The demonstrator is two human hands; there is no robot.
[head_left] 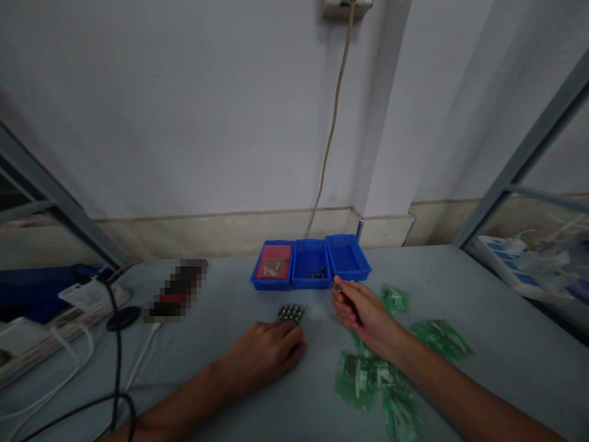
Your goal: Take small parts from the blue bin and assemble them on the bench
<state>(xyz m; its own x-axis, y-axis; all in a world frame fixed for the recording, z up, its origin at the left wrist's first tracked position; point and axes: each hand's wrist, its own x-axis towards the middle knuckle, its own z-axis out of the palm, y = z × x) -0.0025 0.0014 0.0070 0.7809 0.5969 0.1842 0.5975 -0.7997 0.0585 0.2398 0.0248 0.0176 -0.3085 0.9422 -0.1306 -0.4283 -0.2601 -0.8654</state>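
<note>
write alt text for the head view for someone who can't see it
At a grey table, a person's right hand holds a small item, while the left hand rests close to a cluster of shiny round pieces. Behind stand three blue trays, one holding a red item; green plastic packets lie at the right.

Dim, greyish light, soft shadows across the wall (184, 123), darkened corners, wide-angle edge stretch, slight overall softness.
</note>
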